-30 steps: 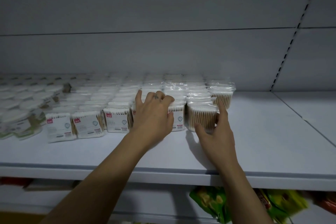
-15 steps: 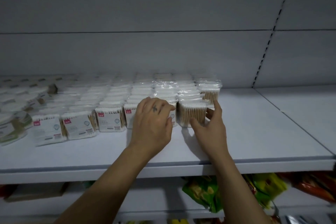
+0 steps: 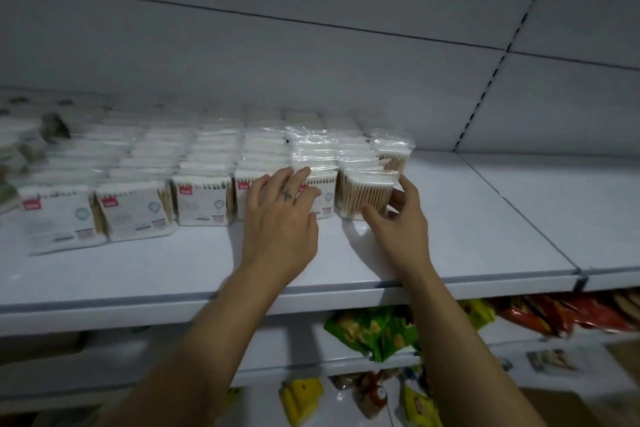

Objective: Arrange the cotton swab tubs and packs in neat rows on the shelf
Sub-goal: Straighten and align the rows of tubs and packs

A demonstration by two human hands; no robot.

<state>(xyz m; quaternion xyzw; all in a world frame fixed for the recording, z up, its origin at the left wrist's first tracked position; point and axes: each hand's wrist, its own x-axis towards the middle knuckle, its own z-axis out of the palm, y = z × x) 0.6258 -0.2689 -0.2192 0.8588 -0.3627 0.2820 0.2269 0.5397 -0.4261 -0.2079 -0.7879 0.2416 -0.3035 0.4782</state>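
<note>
Left hand [image 3: 280, 218] has uncurled, fingers now straight across the white labelled swab pack [image 3: 323, 196]; right hand [image 3: 398, 222] clasps the clear plastic pack of wooden-stick swabs [image 3: 367, 189] ending the front row on the white shelf [image 3: 467, 236].

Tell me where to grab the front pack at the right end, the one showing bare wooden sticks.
Probably pinch the stick pack across its front face and open right side, coming from the front right as the right hand does: the labelled pack crowds its left, more packs stand behind.
</note>
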